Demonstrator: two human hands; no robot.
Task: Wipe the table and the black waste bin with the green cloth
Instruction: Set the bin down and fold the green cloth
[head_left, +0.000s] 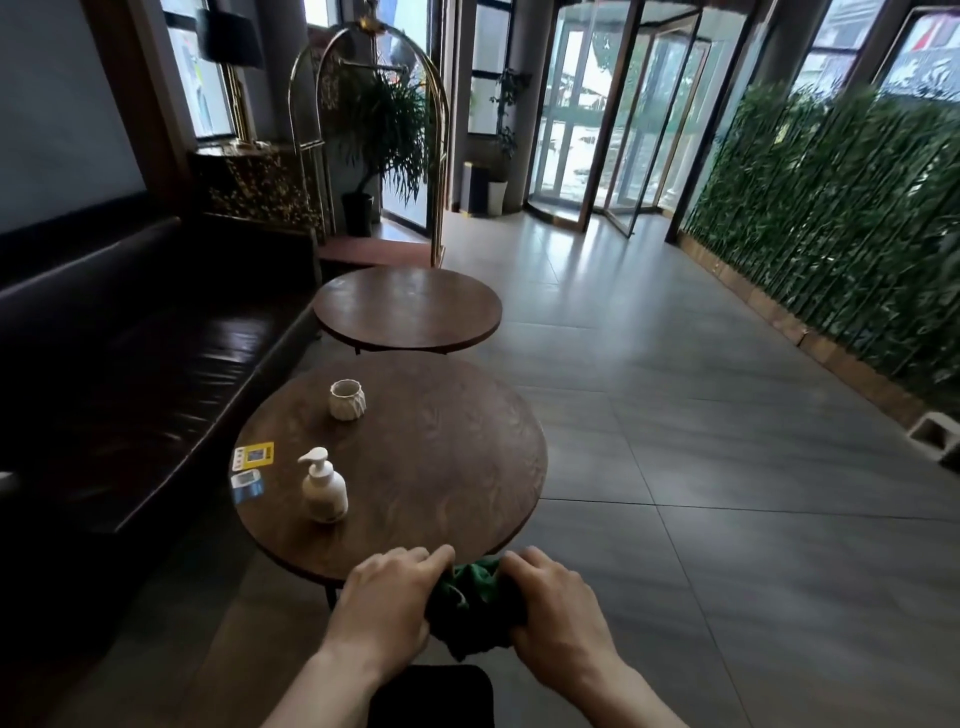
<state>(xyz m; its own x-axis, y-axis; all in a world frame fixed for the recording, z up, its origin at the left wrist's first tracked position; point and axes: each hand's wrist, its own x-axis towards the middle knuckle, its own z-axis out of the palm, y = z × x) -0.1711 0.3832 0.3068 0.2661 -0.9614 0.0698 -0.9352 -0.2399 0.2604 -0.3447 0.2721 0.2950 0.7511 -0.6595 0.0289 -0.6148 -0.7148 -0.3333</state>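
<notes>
The green cloth (475, 605) is bunched up between both hands, just off the near edge of the round dark wooden table (441, 467). My left hand (387, 605) grips its left side and my right hand (558, 610) grips its right side. Directly below the hands, at the bottom of the view, stands the black waste bin (431, 696); only its top shows, between my forearms.
On the table stand a white pump bottle (323, 488), a white ribbed cup (347, 399) and two cards (253, 470) near the left edge. A second round table (408, 309) stands beyond. A dark leather bench (130, 364) runs along the left; tiled floor lies to the right.
</notes>
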